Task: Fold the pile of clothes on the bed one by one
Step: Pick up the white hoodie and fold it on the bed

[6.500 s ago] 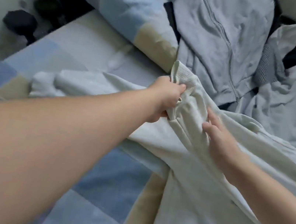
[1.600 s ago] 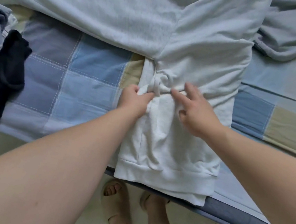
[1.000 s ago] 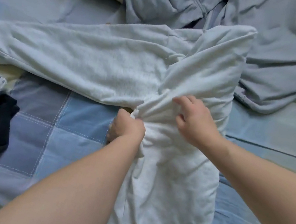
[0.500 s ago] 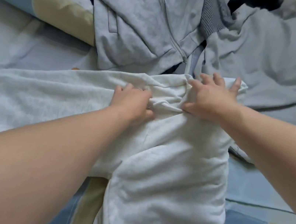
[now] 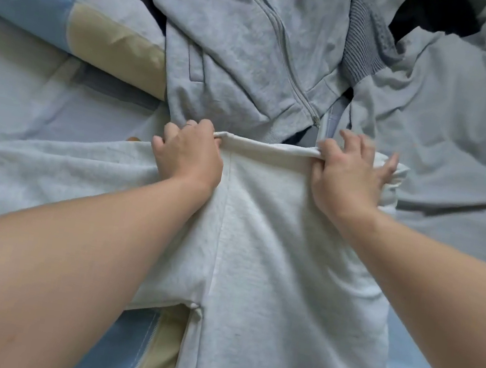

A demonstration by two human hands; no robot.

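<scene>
Bed (image 5: 42,95), checked blue-and-beige sheet, carries all items. The unfolded pile occupies the far side: grey zip jacket (image 5: 242,40) in the middle, pale grey garment (image 5: 452,121) toward the far right. White garment (image 5: 269,267) lies mid-bed and runs toward the near edge, one limb trailing leftward; its top fold touches the jacket's hem. Left hand (image 5: 188,151) grips that fold with curled fingers. Right hand (image 5: 348,175) pinches it under the thumb, fingers splayed.

Risks, as judged: moving the fold could drag the jacket along; uneven pull between the hands would skew the crease; the trailing limb may bunch.
</scene>
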